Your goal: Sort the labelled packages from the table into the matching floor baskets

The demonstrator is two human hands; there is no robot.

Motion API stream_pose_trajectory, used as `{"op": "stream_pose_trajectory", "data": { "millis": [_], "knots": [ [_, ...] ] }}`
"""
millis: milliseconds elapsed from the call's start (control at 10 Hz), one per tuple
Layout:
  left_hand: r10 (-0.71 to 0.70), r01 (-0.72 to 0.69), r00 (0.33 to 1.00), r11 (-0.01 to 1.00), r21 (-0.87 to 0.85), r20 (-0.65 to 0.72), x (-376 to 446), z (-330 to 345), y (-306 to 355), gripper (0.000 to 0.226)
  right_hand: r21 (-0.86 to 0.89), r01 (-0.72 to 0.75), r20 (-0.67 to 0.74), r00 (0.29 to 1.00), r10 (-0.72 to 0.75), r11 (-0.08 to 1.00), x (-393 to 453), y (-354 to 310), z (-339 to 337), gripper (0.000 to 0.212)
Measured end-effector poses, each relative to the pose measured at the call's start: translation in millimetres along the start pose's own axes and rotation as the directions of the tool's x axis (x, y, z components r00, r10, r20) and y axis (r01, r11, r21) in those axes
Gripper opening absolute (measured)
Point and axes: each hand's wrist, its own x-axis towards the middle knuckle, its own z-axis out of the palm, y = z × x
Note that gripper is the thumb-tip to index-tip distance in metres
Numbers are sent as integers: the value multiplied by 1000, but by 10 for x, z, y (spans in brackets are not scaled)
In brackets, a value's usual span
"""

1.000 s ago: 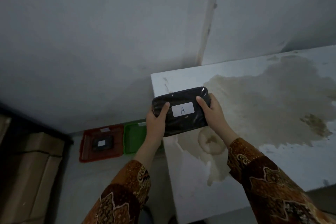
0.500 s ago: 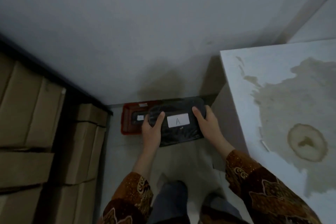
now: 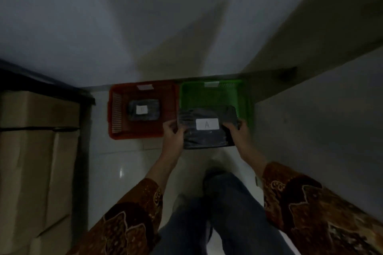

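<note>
I hold a black wrapped package (image 3: 207,136) with a white label marked "A" between both hands. My left hand (image 3: 172,133) grips its left edge and my right hand (image 3: 238,131) grips its right edge. The package hangs over the near edge of the green basket (image 3: 211,94) on the floor. To the left stands the red basket (image 3: 118,114), which holds another black package (image 3: 143,109) with a white label I cannot read. Each basket carries a small white tag on its far rim.
Stacked cardboard boxes (image 3: 37,151) line the left side. The table's side panel (image 3: 319,120) rises on the right, close to the green basket. My legs in jeans (image 3: 223,213) stand on the white tiled floor (image 3: 124,161). A wall runs behind the baskets.
I have turned from the table to the floor baskets. The package moved down and to the right, from in front of the red basket to over the green one.
</note>
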Motion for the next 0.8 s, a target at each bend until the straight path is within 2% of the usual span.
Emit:
{"op": "stream_pose_trajectory", "data": {
  "millis": [100,200,400,600,700,800],
  "knots": [
    [148,-146,989,980,137,-5,798,408,-454,33,-100,38,-87,995,-46,994,970,402,91,44],
    [218,-216,976,951,222,17,1584,765,-846,31,-201,42,-121,990,-67,979,1812,714,174,46],
    [206,-233,968,950,210,140,2559,1137,-1317,38,-212,49,-64,996,-64,976,2829,1112,253,43],
    [59,-164,961,909,382,271,2580,1084,-1336,40,-226,83,53,996,-73,971,2802,1118,203,57],
    [13,-168,951,861,481,308,2186,868,-1101,39,-281,57,75,996,-38,958,2385,984,155,57],
    [24,-211,954,759,615,299,1649,530,-769,34,-356,37,115,993,4,934,1790,737,171,42]
  ]
}}
